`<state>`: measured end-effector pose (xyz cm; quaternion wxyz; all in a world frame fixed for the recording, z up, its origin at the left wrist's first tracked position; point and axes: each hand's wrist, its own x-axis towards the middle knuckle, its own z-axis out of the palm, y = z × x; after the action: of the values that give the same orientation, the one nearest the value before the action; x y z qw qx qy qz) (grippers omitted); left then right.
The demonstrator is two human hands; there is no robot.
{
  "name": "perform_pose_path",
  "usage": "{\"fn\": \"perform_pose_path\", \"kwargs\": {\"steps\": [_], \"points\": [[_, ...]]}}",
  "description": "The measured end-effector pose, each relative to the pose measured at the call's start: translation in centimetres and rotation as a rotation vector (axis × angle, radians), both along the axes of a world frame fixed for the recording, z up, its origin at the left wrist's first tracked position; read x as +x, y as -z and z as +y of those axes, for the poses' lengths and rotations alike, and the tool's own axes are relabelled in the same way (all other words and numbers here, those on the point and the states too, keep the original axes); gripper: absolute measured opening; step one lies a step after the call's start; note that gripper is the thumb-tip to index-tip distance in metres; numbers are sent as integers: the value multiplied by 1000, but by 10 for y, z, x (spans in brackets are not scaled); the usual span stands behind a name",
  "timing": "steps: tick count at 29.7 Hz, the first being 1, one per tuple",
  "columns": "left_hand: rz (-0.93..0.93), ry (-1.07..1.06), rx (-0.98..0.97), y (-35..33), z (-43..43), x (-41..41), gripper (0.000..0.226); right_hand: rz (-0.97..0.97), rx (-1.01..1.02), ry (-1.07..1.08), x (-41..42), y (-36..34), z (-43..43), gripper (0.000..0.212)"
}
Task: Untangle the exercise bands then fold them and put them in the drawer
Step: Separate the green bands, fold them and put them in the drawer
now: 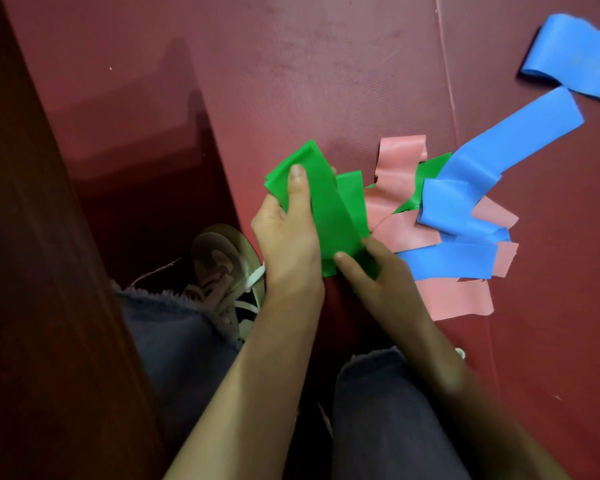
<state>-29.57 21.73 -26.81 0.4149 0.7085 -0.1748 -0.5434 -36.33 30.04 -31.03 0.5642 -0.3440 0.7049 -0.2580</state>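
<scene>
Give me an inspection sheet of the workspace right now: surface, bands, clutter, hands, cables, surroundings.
Surface: dark red mat with a seam running down its right side.
Job's things: green band partly folded and held in both hands, its far part running under the pile; pink band and blue band lie overlapped on the mat to the right, unfolded. No drawer identifiable.
Clutter: nothing seen.
Grippers: left hand pinches the upper end of the green fold, thumb on top; right hand grips its lower end.
Cables: nothing seen.
Surroundings: dark wooden panel at left; the person's shoe and knees below.
</scene>
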Motion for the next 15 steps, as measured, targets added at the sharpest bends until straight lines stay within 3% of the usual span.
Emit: {"fn": "perform_pose_path", "kwargs": {"steps": [5, 9, 12, 15], "points": [[98, -78, -38, -8, -6, 0, 30, 105, -88, -62, -4, -8, 1, 31], [88, -73, -63, -14, -12, -2, 30, 35, -53, -118, 1, -11, -5, 51], [66, -7, -38, -14, -10, -4, 28, 22, 3, -203, -1, 0, -3, 36], [43, 78, 8, -13, -5, -4, 24, 173, -83, -130, -11, 10, -7, 42]]}}
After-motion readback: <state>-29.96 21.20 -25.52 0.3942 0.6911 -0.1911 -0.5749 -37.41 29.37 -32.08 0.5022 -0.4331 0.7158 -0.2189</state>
